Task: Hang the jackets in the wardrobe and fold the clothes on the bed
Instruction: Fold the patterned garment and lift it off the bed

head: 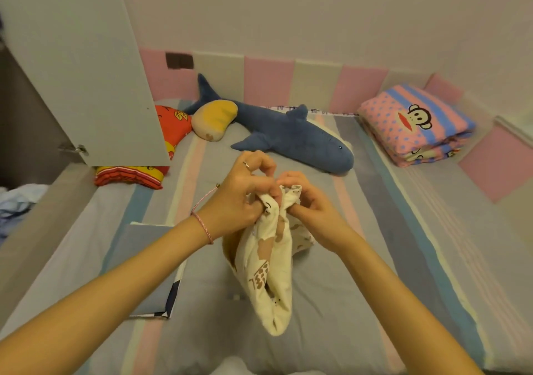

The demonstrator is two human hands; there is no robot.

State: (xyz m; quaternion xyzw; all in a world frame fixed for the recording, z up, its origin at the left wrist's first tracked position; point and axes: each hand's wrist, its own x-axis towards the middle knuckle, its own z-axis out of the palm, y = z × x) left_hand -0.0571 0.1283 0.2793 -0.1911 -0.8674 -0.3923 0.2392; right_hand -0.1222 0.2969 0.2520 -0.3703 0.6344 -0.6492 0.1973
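Observation:
A small cream garment (269, 262) with brown animal prints hangs bunched above the striped bed (375, 259). My left hand (242, 196) and my right hand (311, 201) both pinch its top edge, close together, over the middle of the bed. The cloth's lower end droops toward the sheet. A folded grey-blue piece of clothing (150, 271) lies flat on the bed under my left forearm. The white wardrobe door (80, 66) stands open at the upper left.
A blue plush shark (291, 135) lies across the far bed, a yellow cushion (215, 119) and red pillow (173, 126) beside it. A folded pink-and-blue quilt (418, 123) sits far right. Padded wall panels (360, 89) line the bed. Light-blue cloth (20, 201) shows at left.

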